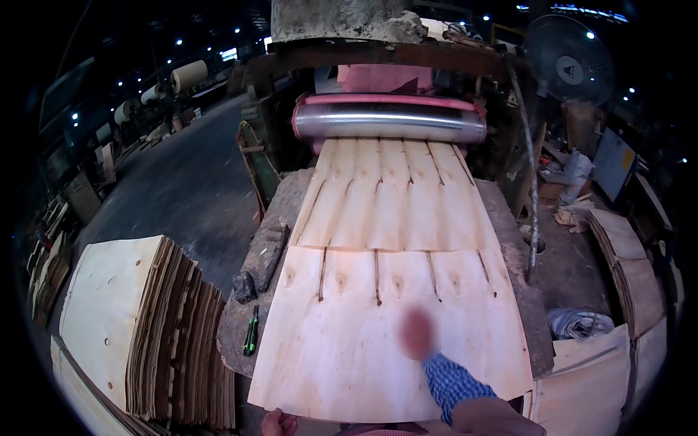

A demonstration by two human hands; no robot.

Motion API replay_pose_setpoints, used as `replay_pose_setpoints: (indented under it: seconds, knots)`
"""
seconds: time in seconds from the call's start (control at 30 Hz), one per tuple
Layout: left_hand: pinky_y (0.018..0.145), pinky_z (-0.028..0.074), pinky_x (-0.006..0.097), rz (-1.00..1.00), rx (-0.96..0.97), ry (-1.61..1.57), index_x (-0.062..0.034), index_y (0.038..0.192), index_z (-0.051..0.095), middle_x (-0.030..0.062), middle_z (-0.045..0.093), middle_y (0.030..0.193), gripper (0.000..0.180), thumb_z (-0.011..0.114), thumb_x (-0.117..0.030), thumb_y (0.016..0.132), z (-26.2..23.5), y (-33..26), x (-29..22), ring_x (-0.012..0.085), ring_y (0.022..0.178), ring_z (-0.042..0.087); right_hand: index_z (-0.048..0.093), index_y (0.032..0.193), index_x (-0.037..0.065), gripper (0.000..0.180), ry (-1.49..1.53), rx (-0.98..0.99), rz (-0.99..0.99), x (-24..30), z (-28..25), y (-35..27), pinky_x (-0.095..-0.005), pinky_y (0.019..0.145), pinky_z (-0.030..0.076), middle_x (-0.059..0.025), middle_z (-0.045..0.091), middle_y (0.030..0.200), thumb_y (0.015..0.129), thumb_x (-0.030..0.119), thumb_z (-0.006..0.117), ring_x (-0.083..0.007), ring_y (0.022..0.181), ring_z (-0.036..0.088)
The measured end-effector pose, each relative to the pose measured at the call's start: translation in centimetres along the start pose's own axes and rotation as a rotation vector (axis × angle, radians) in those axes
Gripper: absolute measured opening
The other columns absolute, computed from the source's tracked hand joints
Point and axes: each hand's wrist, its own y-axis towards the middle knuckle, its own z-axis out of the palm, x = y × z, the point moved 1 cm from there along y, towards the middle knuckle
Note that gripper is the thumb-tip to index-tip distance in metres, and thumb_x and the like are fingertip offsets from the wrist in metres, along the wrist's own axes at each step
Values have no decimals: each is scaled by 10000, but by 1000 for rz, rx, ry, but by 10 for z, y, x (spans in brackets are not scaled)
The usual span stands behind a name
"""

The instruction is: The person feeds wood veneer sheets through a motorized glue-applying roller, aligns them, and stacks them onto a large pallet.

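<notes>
A pale wood veneer sheet (349, 356) lies across the stand in front of me, its far part overlapping or meeting another veneer sheet (392, 211) with dark splits and knots. That farther sheet runs up to a shiny metal roller (389, 121) with pink on it. At the near left corner, my left hand (278, 423) has its fingers curled at the sheet's edge, pinching it. My right hand (416, 332) is over the middle of the near sheet, blurred, so its fingers cannot be made out; whether it touches the wood is unclear.
A green and black utility knife (251, 330) and a dark object (245, 286) lie left on the stand. Veneer stacks stand at left (109, 312) and right (582, 378). A thin pole (533, 211) rises on the right, near a large fan (569, 65).
</notes>
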Motion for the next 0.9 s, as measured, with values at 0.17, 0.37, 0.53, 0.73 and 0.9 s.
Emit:
replay_pose_setpoints:
  seconds: [0.17,0.37,0.53,0.73,0.9]
  knots:
    - [734,528,346,-45,237,-238,-79,1119,581,91,655,1025,259,566,-278,954,13,16,-4,209,897,638,524,1282,86,504,19,77,-88,24,-45,-107,-531,1021,327,-120,466,1373,845,325,600,-360,1303,380]
    - [800,536,376,-33,175,-210,-36,1189,573,94,654,1094,335,527,-290,977,7,80,41,231,970,632,519,1278,93,501,-20,63,-19,29,-64,-171,-548,1013,319,-128,467,1359,830,304,594,-374,1290,382]
    - [794,548,376,-127,241,-212,-26,1196,569,94,648,1101,340,502,-287,990,7,104,57,237,1001,623,423,1394,72,552,12,142,67,25,-48,-186,-565,1071,257,-179,379,1454,876,246,502,-410,1342,322]
    - [784,549,381,-205,188,-110,-45,1177,578,68,650,1080,332,522,-306,980,2,103,47,226,975,627,435,1384,81,519,-14,107,44,23,-41,-185,-562,1078,252,-156,377,1466,926,322,476,-389,1365,305]
    - [749,540,391,-145,192,-60,-42,1143,589,67,663,979,322,525,-312,979,7,99,46,210,878,620,436,1383,83,522,-28,98,20,18,-38,-186,-558,1073,259,-156,377,1464,926,329,486,-391,1358,313]
